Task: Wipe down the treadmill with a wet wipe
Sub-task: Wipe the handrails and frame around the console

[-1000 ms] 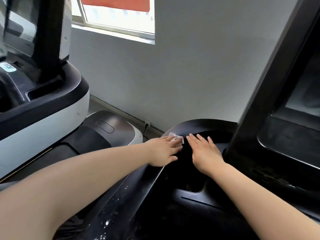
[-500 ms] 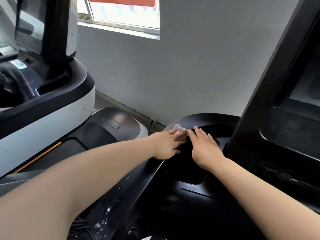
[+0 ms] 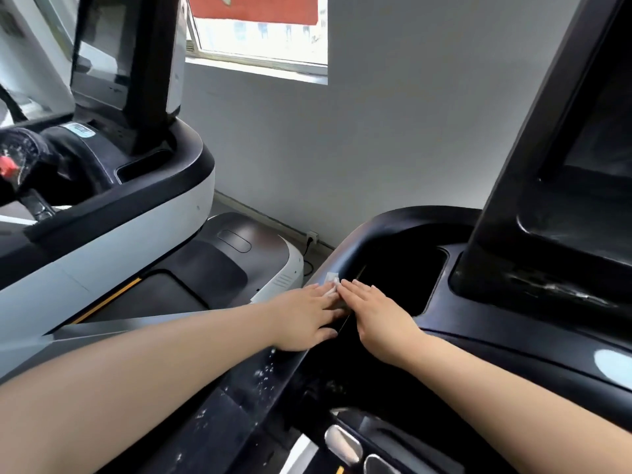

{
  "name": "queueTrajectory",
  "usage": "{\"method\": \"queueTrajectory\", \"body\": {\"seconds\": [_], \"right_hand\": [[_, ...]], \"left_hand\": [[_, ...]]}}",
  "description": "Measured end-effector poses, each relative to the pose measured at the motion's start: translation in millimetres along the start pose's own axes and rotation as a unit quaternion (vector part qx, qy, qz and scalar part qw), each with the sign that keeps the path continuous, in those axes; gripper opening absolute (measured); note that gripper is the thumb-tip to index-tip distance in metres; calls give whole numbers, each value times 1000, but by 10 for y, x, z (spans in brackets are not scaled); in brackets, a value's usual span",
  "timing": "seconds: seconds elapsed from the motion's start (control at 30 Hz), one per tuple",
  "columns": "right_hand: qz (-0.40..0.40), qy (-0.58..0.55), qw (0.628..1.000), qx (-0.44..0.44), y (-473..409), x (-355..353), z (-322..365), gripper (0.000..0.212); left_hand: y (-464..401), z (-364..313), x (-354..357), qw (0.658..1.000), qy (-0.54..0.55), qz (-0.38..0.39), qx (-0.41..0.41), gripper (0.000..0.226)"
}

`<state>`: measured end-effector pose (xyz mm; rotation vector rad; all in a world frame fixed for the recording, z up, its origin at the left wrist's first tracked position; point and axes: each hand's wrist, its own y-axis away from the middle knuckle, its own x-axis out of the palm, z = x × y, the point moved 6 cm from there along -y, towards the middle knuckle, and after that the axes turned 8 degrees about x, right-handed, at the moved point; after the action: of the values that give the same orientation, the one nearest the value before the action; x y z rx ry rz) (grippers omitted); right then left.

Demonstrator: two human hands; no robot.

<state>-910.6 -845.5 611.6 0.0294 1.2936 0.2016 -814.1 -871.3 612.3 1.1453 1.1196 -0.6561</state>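
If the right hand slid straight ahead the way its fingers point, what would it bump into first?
Probably the wet wipe just past the right hand fingertips, then the treadmill's curved black rim; depth is hard to judge.

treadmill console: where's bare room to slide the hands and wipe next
Free: the dark recessed tray ahead of the right hand, bordered by the curved rim and screen post. Crowded: where the left hand presses the wet wipe.

- Two treadmills: one [image 3: 393, 230] under the hands, one [image 3: 143, 213] at left
- Two hands: left [image 3: 307, 314], right [image 3: 379, 314]
- One wipe [image 3: 331, 280]
- One window [image 3: 260, 32]
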Motion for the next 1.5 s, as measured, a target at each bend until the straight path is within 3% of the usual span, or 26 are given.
{"method": "queueTrajectory", "body": {"seconds": [0.33,0.53,0.7,0.83,0.87,0.97,1.13,1.23,1.4,1.5], "right_hand": [[-14,-84,995,47,711,478,789,69],[-132,-239,955,113,1164,722,1158,62],[-204,-330,913,129,1341,853,1422,62],[-147,-243,955,85,1232,970,1723,58],[-159,-192,965,76,1211,961,1751,62],[-203,-90,973,67,1133,859,1738,49],[-136,34,987,79,917,792,1474,58],[-111,29,991,73,773,747,1283,66],[-108,-15,985,134,419,509,780,61],[-90,-72,986,122,408,563,834,57]], "left_hand": [[899,-440,425,999,-19,30,2,55],[1296,-679,546,1000,-10,-6,20,47],[1512,-593,461,979,172,-106,-21,72],[1597,-452,487,969,202,-114,-81,77],[1609,-435,505,973,187,-107,-85,71],[1642,-393,548,980,156,-91,-89,54],[1700,-323,565,978,175,-74,-84,81],[1756,-317,594,986,141,-27,-84,93],[1781,-291,619,988,127,14,-83,106],[1798,-290,655,989,113,26,-91,106]]}}
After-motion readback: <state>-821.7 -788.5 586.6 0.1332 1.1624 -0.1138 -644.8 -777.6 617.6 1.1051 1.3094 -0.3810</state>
